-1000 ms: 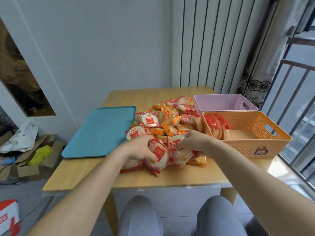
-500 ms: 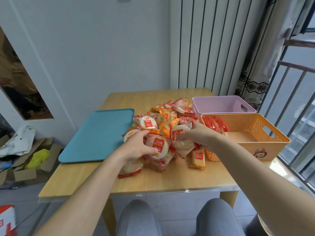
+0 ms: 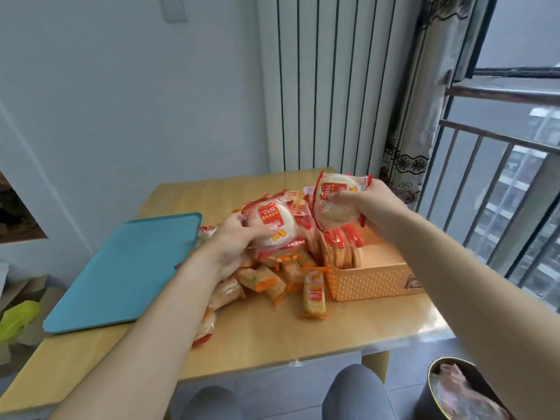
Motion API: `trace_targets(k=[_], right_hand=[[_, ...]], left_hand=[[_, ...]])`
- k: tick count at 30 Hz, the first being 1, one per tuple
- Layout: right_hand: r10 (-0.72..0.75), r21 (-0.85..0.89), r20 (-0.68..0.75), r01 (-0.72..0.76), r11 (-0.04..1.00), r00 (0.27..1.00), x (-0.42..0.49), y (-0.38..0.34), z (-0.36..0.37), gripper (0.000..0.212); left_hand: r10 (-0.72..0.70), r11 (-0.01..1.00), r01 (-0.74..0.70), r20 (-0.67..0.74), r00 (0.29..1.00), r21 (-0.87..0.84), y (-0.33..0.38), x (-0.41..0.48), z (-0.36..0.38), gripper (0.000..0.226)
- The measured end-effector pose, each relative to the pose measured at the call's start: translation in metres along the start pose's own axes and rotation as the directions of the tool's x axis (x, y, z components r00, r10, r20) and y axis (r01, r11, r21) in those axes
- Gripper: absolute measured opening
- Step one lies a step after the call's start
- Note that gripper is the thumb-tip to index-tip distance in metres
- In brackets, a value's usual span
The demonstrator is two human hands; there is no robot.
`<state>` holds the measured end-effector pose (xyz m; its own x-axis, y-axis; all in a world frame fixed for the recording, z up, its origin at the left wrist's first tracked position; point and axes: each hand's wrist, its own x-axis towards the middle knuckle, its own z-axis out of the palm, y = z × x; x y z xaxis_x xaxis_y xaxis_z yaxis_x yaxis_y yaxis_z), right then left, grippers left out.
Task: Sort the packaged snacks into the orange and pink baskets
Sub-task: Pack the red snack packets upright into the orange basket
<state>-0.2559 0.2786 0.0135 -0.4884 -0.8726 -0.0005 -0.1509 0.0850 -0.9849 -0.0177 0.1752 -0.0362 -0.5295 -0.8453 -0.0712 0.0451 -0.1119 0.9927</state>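
So both hands are busy here. The left hand point(image 3: 231, 242) has its fingers and thumb wrapped round a round rice cracker pack point(image 3: 272, 225), red label facing up, held just above the snack pile point(image 3: 272, 275). The right hand point(image 3: 374, 204) is clamped on another round pack point(image 3: 335, 201), tilted up on its edge, and it might be gripping more than one, can't tell. That one hangs over the far left corner of the orange basket point(image 3: 371, 283). The basket sits at 3 o'clock from the pile, touching it, and a row of round packs point(image 3: 341, 248) stands on edge along its left wall. The pink basket point(image 3: 307, 191) is at 12 o'clock from the orange one, nearly all hidden behind the right hand, only a corner peeks out. A small rectangular orange pack point(image 3: 315, 295) lies flat on the wooden table point(image 3: 272, 338) just beside the orange basket's near left corner. A teal tray point(image 3: 121, 274) sits at 9 o'clock from the pile, right up against it. Grey-trousered knees point(image 3: 354, 389) show at 6 o'clock under the table edge, and a round tin point(image 3: 436, 374) stands on the floor at roughly 4 o'clock.
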Motion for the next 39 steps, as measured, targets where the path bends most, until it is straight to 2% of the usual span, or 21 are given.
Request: trace_targets(k=[2, 3, 5, 8, 11, 12, 14, 17, 19, 21, 23, 25, 28, 30, 32, 34, 39], right_hand=[[-0.006, -0.027, -0.078, 0.004, 1.0, 0.997, 0.005, -0.005, -0.028, 0.047], [-0.002, -0.057, -0.107, -0.004, 0.998, 0.994, 0.007, -0.005, -0.043, 0.05], [0.021, -0.136, -0.15, -0.042, 0.99, 0.988, 0.011, -0.001, -0.068, 0.056], [0.112, -0.299, -0.152, -0.154, 0.942, 0.982, 0.012, 0.01, -0.101, 0.057], [0.089, -0.416, -0.166, -0.151, 0.897, 0.982, 0.013, 0.016, -0.12, 0.087], [0.04, -0.417, -0.202, -0.123, 0.9, 0.979, 0.015, 0.018, -0.124, 0.085], [-0.018, -0.411, -0.247, -0.088, 0.907, 0.969, 0.022, 0.026, -0.13, 0.066], [-0.013, -0.488, -0.156, -0.066, 0.871, 0.988, 0.033, 0.043, -0.129, 0.034], [-0.038, -0.616, -0.078, -0.018, 0.787, 0.996, 0.039, 0.053, -0.123, 0.027], [-0.066, -0.738, 0.013, 0.054, 0.673, 0.998, 0.045, 0.06, -0.116, 0.033], [-0.029, -0.8, 0.139, 0.129, 0.586, 0.99, 0.049, 0.062, -0.105, 0.039], [0.037, -0.84, 0.234, 0.183, 0.511, 0.972, 0.052, 0.064, -0.092, 0.04], [0.034, -0.909, 0.223, 0.195, 0.368, 0.974, 0.058, 0.067, -0.076, 0.037], [0.1, -0.925, 0.19, 0.144, 0.351, 0.977, 0.063, 0.068, -0.066, 0.044], [0.196, -0.923, 0.193, 0.109, 0.37, 0.961, 0.07, 0.069, -0.059, 0.036], [0.222, -0.907, 0.225, 0.12, 0.405, 0.949, 0.074, 0.069, -0.057, 0.025], [0.054, -0.815, 0.186, 0.123, 0.566, 0.981, 0.07, 0.055, -0.075, 0.014]], left_hand=[[0.046, 0.999, -0.045, 0.014, 0.999, -0.025, 0.009, 0.014, 0.035, 0.055], [0.062, 0.998, -0.061, 0.028, 0.998, -0.016, 0.012, 0.021, 0.056, 0.049], [0.073, 0.996, -0.076, 0.058, 0.996, 0.051, 0.01, 0.036, 0.092, 0.056], [0.082, 0.949, -0.125, 0.155, 0.985, 0.291, 0.003, 0.049, 0.141, 0.072], [0.167, 0.883, -0.216, 0.151, 0.974, 0.416, 0.008, 0.055, 0.161, 0.067], [0.214, 0.868, -0.247, 0.123, 0.969, 0.431, 0.009, 0.059, 0.162, 0.06], [0.265, 0.828, -0.283, 0.108, 0.958, 0.484, 0.009, 0.069, 0.16, 0.04], [0.26, 0.75, -0.29, 0.137, 0.956, 0.595, 0.002, 0.081, 0.16, 0.012], [0.26, 0.688, -0.316, 0.185, 0.948, 0.654, -0.004, 0.082, 0.164, 0.007], [0.234, 0.588, -0.354, 0.265, 0.935, 0.728, -0.011, 0.084, 0.17, 0.021], [0.203, 0.473, -0.387, 0.329, 0.922, 0.792, -0.018, 0.087, 0.174, 0.037], [0.171, 0.428, -0.377, 0.336, 0.926, 0.822, -0.02, 0.091, 0.175, 0.049], [0.145, 0.45, -0.332, 0.299, 0.943, 0.829, -0.02, 0.096, 0.17, 0.053], [0.14, 0.489, -0.307, 0.274, 0.952, 0.816, -0.019, 0.099, 0.165, 0.049], [0.144, 0.523, -0.3, 0.263, 0.954, 0.798, -0.02, 0.1, 0.158, 0.044], [0.149, 0.558, -0.295, 0.257, 0.955, 0.775, -0.021, 0.1, 0.153, 0.041], [0.222, 0.619, -0.295, 0.198, 0.955, 0.728, -0.022, 0.099, 0.142, 0.029]])
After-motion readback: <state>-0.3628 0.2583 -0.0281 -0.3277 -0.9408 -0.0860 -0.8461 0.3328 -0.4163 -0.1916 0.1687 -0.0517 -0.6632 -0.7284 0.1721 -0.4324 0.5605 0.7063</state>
